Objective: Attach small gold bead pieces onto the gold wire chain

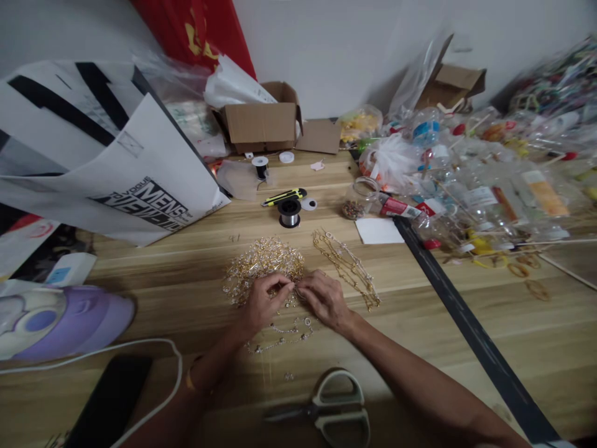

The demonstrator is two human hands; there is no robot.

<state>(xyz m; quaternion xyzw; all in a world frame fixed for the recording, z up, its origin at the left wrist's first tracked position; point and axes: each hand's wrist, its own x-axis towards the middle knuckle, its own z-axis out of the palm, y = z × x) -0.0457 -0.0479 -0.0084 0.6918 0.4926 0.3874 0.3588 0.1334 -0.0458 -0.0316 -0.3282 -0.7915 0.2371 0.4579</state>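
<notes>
My left hand (267,300) and my right hand (325,300) meet fingertip to fingertip at the near edge of a pile of gold and silver jewelry pieces (261,261). Both are closed in a pinch; whatever lies between the fingertips is too small to name. Just below them on the wood lies a silver beaded chain (282,341), loosely curved. Several gold and silver chains (347,264) are laid out side by side to the right of the pile. Closer to me are scissors (326,407) and a few tiny clear pieces (289,376).
Behind the pile stand a spool of silver wire (290,214), a yellow-black utility knife (283,196) and a dark spool (260,167). A jar of beads (359,199) and many plastic bottles (480,180) crowd the right. On the left are a large paper bag (140,168), a phone (109,398) and a white cable (175,348).
</notes>
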